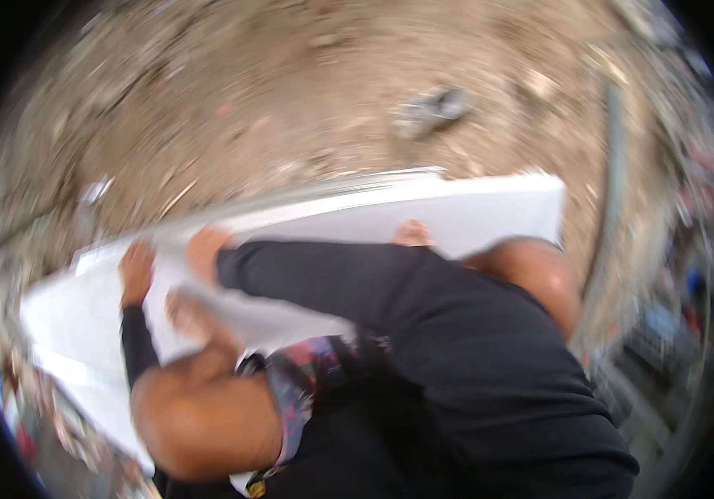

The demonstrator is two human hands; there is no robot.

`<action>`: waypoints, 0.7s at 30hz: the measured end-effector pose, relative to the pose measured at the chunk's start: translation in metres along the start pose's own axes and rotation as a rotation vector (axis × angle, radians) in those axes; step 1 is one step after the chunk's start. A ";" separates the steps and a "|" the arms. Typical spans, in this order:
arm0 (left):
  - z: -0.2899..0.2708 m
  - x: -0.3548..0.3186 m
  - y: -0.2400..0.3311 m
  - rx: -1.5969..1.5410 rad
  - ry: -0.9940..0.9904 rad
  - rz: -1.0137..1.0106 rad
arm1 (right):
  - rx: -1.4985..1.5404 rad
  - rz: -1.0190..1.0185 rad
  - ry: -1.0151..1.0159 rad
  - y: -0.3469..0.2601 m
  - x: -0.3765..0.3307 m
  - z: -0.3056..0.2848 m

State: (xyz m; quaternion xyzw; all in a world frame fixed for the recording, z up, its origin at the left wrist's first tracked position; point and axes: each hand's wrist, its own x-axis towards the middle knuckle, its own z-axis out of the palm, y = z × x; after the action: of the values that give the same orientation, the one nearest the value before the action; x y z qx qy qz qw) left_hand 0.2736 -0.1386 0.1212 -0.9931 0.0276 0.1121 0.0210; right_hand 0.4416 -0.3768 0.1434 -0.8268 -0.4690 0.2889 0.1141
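A white sheet (74, 320) stretches across the middle of the frame, from the left side to right of centre, lying over brown, littered ground (307, 91). Along its upper edge runs a pale, narrow strip (332, 195); blur hides whether this is a fold or a separate piece.

The left hand (136, 268) is at the sheet's upper edge, left of centre, its dark-sleeved forearm coming up from below. The right hand (205, 252) is just beside it, to the right, also near that edge, with its black sleeve (332, 274) reaching across from the right. Both hands are smeared by motion, so I cannot tell whether either grip is clenched, released or grasping the sheet.

A bare left foot (195, 318) is over the sheet below the hands, and the toes of a bare right foot (412, 234) show beyond the right sleeve. The left knee (207, 416) fills the lower left of centre; the right knee (536, 279) is right of centre.

On the ground at upper right of centre lies a blurred grey object (415, 119). Farther right, a long greyish bar (615, 166) runs roughly vertically.
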 end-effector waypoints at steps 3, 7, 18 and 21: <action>-0.030 0.028 0.041 -0.220 0.060 -0.337 | -0.006 -0.373 -0.205 0.056 0.003 -0.021; -0.045 0.031 0.064 -0.379 0.018 -0.554 | -0.016 -0.454 -0.065 0.055 -0.009 -0.057; 0.042 0.084 0.073 -0.360 -0.081 -0.671 | -0.241 -0.427 -0.192 0.047 -0.016 -0.080; 0.048 0.090 0.070 -0.391 -0.001 -0.712 | -0.288 -0.426 -0.257 0.043 -0.007 -0.084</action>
State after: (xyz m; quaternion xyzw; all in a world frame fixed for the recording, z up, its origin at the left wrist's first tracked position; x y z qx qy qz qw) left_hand 0.3463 -0.2110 0.0520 -0.9258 -0.3398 0.1013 -0.1308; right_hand 0.5187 -0.3991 0.1936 -0.6740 -0.6787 0.2915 -0.0067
